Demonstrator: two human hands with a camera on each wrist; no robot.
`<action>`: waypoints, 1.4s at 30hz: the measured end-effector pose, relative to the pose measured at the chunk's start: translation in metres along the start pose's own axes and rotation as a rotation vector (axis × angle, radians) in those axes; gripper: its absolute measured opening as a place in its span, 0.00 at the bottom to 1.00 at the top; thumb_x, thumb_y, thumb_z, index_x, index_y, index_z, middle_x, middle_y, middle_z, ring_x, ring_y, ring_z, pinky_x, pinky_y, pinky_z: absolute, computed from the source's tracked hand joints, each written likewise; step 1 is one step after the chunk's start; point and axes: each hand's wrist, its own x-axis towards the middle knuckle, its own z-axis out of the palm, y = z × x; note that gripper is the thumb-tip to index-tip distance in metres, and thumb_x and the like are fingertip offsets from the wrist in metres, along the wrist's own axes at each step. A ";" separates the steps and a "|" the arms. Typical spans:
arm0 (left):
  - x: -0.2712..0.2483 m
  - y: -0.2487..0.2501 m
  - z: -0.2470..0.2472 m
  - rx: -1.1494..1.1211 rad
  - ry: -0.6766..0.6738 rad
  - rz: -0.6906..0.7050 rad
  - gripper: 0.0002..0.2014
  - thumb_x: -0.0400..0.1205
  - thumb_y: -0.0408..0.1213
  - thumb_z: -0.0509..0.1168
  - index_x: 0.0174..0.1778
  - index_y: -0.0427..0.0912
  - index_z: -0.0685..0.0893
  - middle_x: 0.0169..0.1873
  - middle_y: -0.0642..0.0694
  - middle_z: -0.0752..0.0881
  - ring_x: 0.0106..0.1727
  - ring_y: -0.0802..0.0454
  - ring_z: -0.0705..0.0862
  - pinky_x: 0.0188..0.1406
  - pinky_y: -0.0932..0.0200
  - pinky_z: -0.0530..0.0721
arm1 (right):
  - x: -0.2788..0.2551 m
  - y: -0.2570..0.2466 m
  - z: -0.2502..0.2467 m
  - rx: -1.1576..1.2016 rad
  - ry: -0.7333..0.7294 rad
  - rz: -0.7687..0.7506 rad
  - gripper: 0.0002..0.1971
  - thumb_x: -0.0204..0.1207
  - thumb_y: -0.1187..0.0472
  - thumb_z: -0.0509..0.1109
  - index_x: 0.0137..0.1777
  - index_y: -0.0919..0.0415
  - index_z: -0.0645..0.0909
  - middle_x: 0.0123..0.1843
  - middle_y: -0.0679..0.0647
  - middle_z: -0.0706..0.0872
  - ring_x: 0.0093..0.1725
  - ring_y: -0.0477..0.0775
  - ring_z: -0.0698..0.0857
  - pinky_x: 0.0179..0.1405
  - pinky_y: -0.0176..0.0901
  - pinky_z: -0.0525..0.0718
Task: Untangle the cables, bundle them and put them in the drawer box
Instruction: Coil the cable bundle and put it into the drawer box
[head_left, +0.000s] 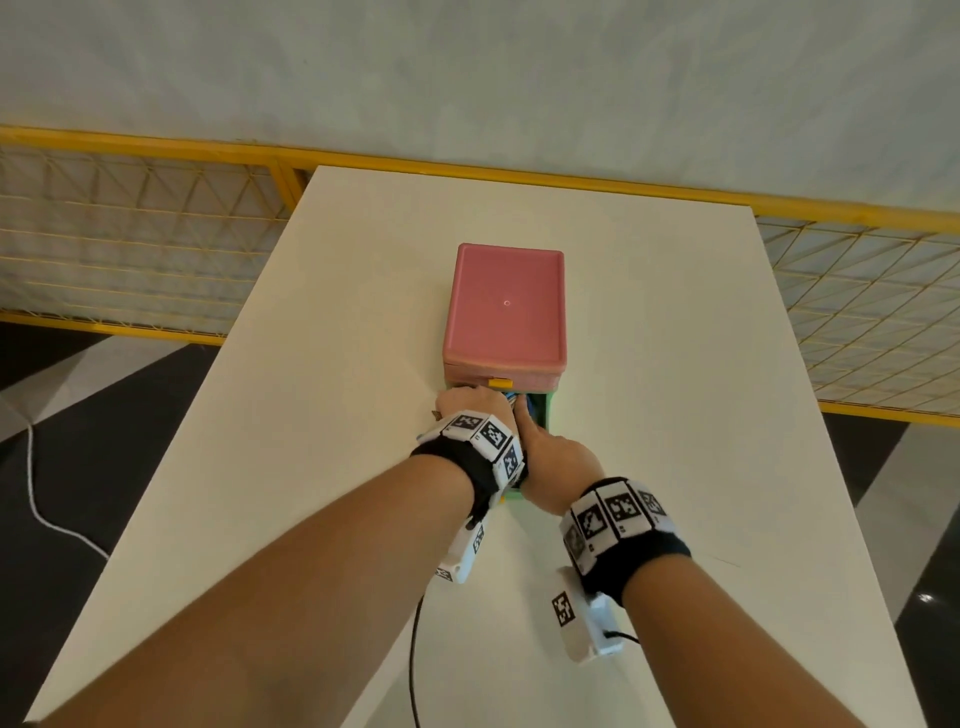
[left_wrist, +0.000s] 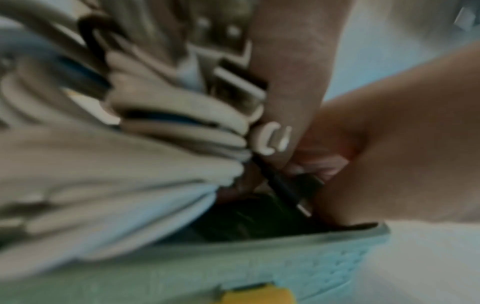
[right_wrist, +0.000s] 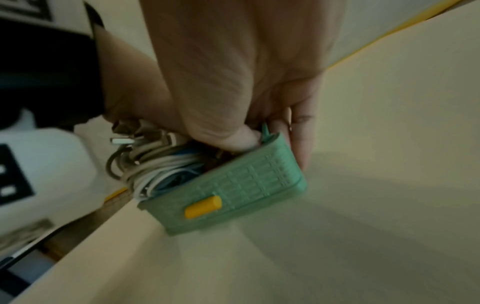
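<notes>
Gripping the green drawer (right_wrist: 233, 191) rim, right hand (head_left: 558, 462); left hand (head_left: 470, 405) clutching cable bundle (right_wrist: 155, 164).

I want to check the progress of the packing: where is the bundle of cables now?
The bundle of cables sits inside the open green drawer, pulled out from the pink box at the table's centre, with both hands on it.

White table (head_left: 332, 322); yellow mesh fence (head_left: 130, 249); seemingly a white cord (head_left: 39, 499).
</notes>
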 end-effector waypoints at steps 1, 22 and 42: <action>0.001 0.002 0.002 -0.008 0.005 -0.009 0.16 0.86 0.38 0.57 0.30 0.47 0.72 0.30 0.50 0.75 0.39 0.49 0.78 0.38 0.57 0.72 | -0.002 0.000 0.001 0.005 0.031 -0.003 0.44 0.77 0.58 0.63 0.83 0.56 0.37 0.59 0.60 0.86 0.48 0.64 0.87 0.37 0.46 0.75; -0.021 -0.006 -0.015 -0.115 -0.008 0.150 0.17 0.87 0.40 0.55 0.31 0.44 0.73 0.38 0.48 0.85 0.41 0.48 0.84 0.38 0.56 0.74 | -0.025 0.003 0.018 0.190 0.244 -0.063 0.42 0.76 0.69 0.60 0.84 0.49 0.42 0.85 0.43 0.45 0.55 0.61 0.84 0.54 0.49 0.81; -0.034 -0.018 0.001 -0.256 -0.081 0.188 0.34 0.80 0.48 0.67 0.74 0.30 0.64 0.67 0.35 0.73 0.69 0.38 0.72 0.68 0.52 0.69 | -0.021 0.007 0.023 0.188 0.264 -0.094 0.42 0.74 0.72 0.60 0.84 0.49 0.44 0.85 0.43 0.46 0.51 0.61 0.84 0.51 0.48 0.81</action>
